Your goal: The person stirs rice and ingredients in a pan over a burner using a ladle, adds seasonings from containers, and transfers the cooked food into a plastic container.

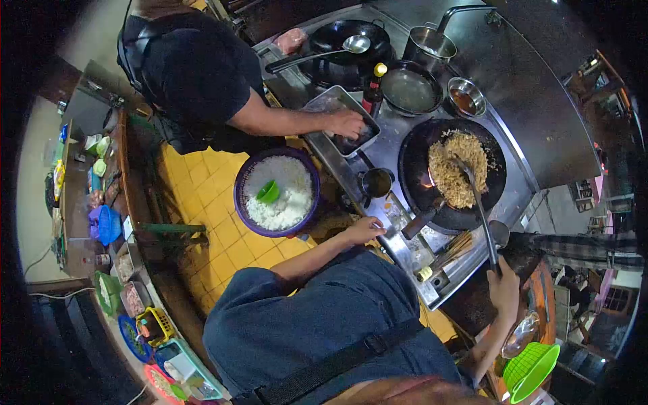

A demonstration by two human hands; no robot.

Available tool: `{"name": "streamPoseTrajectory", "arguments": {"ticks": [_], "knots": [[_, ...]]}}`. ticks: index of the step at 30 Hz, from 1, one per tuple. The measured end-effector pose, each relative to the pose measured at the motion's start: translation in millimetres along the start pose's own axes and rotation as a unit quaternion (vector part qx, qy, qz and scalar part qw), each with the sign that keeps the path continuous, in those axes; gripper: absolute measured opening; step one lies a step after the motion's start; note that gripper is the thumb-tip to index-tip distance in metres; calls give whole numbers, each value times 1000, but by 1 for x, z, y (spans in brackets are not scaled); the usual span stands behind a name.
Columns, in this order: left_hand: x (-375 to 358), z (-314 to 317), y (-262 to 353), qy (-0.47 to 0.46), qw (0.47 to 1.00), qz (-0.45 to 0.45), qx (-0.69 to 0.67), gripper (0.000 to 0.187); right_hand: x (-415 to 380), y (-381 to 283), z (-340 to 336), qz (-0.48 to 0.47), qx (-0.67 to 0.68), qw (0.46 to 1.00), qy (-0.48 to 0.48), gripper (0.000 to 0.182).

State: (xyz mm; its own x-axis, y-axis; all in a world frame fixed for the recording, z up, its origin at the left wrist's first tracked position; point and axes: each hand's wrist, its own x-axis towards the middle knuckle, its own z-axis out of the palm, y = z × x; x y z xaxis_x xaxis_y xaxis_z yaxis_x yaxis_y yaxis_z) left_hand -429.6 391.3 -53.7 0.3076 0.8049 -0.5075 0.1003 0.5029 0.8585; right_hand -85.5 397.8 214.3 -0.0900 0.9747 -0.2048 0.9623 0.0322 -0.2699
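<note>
My right hand (504,287) is closed around the long handle of a wok spatula (480,209). Its head rests in brown fried rice (459,169) inside a dark wok (413,145) on the stove. The wok's handle (422,221) points toward me, with no hand on it. My left hand (364,231) is at the stove's front edge, left of that handle, its fingers curled; what they hold, if anything, is too small to name. A small dark pot (376,182) stands just beyond it.
A co-worker's hand (347,125) reaches into a metal tray (368,146). A purple basket (237,196) of white rice holds a green scoop (268,192). Beyond are a sauce bottle (372,94), a pan (412,88), a saucepan (432,44) and a ladle (324,57) across another wok.
</note>
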Motion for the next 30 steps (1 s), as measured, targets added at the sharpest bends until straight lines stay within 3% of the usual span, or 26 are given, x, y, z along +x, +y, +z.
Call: {"name": "streamPoseTrajectory", "arguments": {"ticks": [1, 4, 5, 7, 8, 9, 11, 15, 16, 17, 18, 20, 21, 22, 23, 26, 28, 30], "knots": [[-3, 1, 0, 20, 1000, 11, 6, 41, -5, 1, -8, 2, 30, 999, -34, 46], [0, 5, -8, 42, 999, 29, 17, 41, 11, 28, 51, 41, -7, 999, -20, 44], [3, 6, -11, 45, 998, 36, 22, 40, 17, -4, 58, 79, 43, 996, -3, 41], [5, 9, -11, 26, 999, 33, 23, 39, 33, -9, 119, 50, -25, 997, 54, 42], [6, 11, -9, 10, 999, 30, 25, 38, 46, -24, 139, 111, 1, 993, 41, 43], [2, 15, -4, 6, 999, 29, 24, 38, 43, -29, 159, 16, -80, 988, 130, 42], [2, 17, 10, 5, 998, 23, 58, 36, 30, -33, 121, 86, 4, 996, -23, 43], [9, 17, 5, 7, 999, 23, 33, 34, 5, 3, 40, 107, 19, 991, -72, 37], [10, 18, 5, 7, 999, 25, 32, 34, 9, 10, 56, 101, -17, 994, -21, 47], [13, 18, 0, 12, 998, 33, 44, 34, 13, -24, 56, 110, -9, 993, -29, 40], [17, 18, -4, 17, 997, 42, 56, 35, 30, 20, 119, -24, -155, 988, -11, 34], [24, 18, -7, -10, 998, 36, 56, 34, 50, -9, 189, 56, -137, 977, 156, 45], [28, 19, -12, -31, 998, 27, 57, 34, 54, -20, 187, -133, -297, 879, 349, 49], [31, 21, -15, -31, 997, 26, 63, 35, 50, -19, 170, -8, -148, 974, 171, 49], [31, 19, -10, -27, 997, 28, 64, 35, 40, -30, 133, 115, 13, 993, -19, 49], [18, 24, 3, -7, 996, 46, 74, 43, 15, -6, 66, 80, 85, 992, -46, 43], [18, 23, 6, 6, 992, 60, 107, 43, 12, -19, 50, 132, -41, 990, -9, 37], [14, 23, 11, 9, 991, 50, 127, 42, 32, 4, 117, 59, -88, 994, 6, 34]]}}
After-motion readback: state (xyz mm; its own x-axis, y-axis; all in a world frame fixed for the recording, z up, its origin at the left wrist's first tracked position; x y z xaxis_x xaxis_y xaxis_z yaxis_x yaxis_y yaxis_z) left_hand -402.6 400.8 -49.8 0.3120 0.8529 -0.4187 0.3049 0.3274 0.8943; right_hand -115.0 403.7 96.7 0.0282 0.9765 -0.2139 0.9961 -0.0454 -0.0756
